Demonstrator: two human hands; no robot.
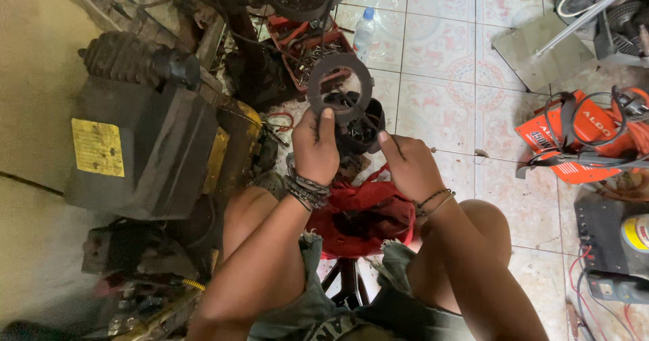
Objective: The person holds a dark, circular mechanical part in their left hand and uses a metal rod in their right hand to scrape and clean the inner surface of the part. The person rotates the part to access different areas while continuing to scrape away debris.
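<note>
Worn on the head, looking steeply down over knees and forearms onto a tiled floor. Close in on both hands at frame centre. Single view, nothing shared with another.

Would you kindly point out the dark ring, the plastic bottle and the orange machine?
dark ring (316,83): head view, left side of its band.
plastic bottle (364,35): head view, clear body.
orange machine (595,126): head view, top cover.

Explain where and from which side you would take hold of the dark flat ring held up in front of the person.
Grip the ring by its lower rim, coming from below, probably as the left hand does: thumb on the flat face, fingers behind. It is thin, flat and faces the camera, so a pinch across its thickness suits it. The right hand is by the dark part beneath.
</note>
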